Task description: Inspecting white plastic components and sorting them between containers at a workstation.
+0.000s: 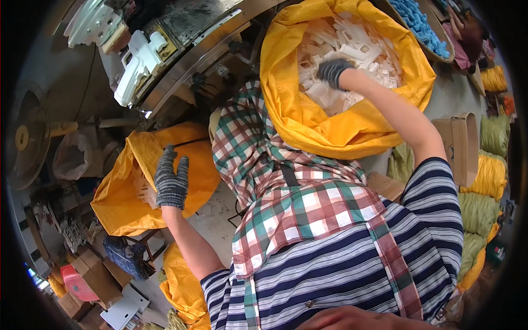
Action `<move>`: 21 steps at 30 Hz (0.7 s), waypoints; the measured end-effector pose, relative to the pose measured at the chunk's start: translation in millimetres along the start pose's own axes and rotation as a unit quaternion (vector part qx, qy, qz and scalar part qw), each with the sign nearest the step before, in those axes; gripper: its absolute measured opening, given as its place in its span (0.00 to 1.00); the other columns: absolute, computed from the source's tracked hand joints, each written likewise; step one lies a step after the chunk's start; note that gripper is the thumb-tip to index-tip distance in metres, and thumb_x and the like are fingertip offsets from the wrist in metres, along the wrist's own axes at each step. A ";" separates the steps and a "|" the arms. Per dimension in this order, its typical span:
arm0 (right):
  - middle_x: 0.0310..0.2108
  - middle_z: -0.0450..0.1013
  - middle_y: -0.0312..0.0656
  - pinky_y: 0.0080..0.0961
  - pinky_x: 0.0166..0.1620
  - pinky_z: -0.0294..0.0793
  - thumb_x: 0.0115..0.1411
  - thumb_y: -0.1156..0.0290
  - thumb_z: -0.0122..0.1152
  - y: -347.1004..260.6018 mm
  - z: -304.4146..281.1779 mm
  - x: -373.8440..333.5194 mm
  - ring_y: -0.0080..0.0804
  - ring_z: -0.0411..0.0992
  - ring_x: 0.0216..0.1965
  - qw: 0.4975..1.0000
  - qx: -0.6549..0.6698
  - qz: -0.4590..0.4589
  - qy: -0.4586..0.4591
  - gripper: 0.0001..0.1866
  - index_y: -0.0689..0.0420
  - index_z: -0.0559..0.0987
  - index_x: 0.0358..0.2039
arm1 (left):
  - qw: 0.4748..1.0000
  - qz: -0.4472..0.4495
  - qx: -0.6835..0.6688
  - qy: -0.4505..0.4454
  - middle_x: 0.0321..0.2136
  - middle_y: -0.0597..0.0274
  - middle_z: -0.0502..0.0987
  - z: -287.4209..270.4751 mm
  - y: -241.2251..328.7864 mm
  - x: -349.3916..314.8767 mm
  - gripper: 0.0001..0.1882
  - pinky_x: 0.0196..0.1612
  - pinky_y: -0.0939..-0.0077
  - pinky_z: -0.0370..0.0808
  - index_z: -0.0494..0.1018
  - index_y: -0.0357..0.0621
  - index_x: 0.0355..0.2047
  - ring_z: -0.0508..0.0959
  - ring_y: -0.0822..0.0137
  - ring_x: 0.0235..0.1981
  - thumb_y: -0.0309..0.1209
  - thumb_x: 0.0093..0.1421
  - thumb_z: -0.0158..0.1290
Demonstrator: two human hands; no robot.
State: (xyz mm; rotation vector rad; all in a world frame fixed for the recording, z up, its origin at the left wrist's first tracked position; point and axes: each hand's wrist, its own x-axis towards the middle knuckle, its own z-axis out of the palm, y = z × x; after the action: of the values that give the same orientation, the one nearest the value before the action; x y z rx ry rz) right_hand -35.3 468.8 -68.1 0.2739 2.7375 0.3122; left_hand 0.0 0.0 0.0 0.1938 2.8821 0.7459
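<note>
The large yellow woven sack (308, 126) gapes open in the upper middle of the frame, filled with white moulded plastic pieces (352, 49). The right hand (333, 71), in a dark knitted glove, is dug into that pile with its fingers curled down. I cannot tell whether they grip a piece. The step looks like drawing pieces out of this sack. The next move would call for a firm pinch on one piece and a lift clear of the sack's folded rim.

A smaller yellow sack (121, 203) at centre left holds a few more white pieces. The left hand (170, 179), gloved alike, hovers over its mouth with fingers spread wide and empty.

Stacked green and yellow bundles (484, 187) line the right edge, beside an open brown cardboard box (459, 146). A round basket of blue plastic pieces (421, 25) sits at the upper right. More brown cardboard cartons (93, 275) lie at the lower left.
</note>
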 end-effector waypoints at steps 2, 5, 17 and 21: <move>0.39 0.72 0.52 0.30 0.46 0.70 0.57 0.68 0.47 14.1 -76.4 -38.7 0.40 0.72 0.40 0.993 0.028 -0.117 -0.008 0.12 0.61 0.75 0.36 | 0.998 0.058 0.015 0.006 0.45 0.47 0.70 4.0 10.7 1.5 0.29 0.53 0.60 0.63 0.62 0.41 0.54 0.70 0.54 0.48 0.31 0.52 0.55; 0.35 0.73 0.46 0.27 0.41 0.73 0.51 0.70 0.59 40.6 -105.6 -39.4 0.35 0.72 0.37 0.876 0.375 -0.296 0.063 0.13 0.60 0.74 0.37 | 0.976 0.185 0.095 0.069 0.50 0.51 0.68 15.4 59.9 4.2 0.30 0.54 0.65 0.62 0.61 0.40 0.54 0.67 0.56 0.52 0.30 0.51 0.57; 0.44 0.68 0.45 0.25 0.47 0.71 0.48 0.78 0.59 -86.6 -165.7 -114.7 0.32 0.69 0.43 0.675 0.630 -0.370 0.104 0.27 0.59 0.65 0.51 | 0.952 0.225 -0.074 0.194 0.27 0.48 0.76 6.7 128.7 18.9 0.22 0.38 0.67 0.72 0.72 0.35 0.39 0.77 0.53 0.31 0.29 0.42 0.59; 0.42 0.66 0.56 0.33 0.45 0.69 0.51 0.70 0.52 -96.4 -161.4 -150.0 0.50 0.68 0.42 0.801 0.324 -0.424 0.271 0.18 0.58 0.71 0.44 | 0.945 0.236 0.042 0.222 0.27 0.48 0.75 -1.8 123.3 16.4 0.19 0.37 0.66 0.72 0.71 0.35 0.37 0.76 0.52 0.31 0.27 0.42 0.58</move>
State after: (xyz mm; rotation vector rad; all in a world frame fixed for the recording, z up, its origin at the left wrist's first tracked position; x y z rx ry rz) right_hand 25.8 313.2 104.7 -1.0217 3.0398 -0.9338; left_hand -5.9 108.8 60.0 0.8551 3.3402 0.8250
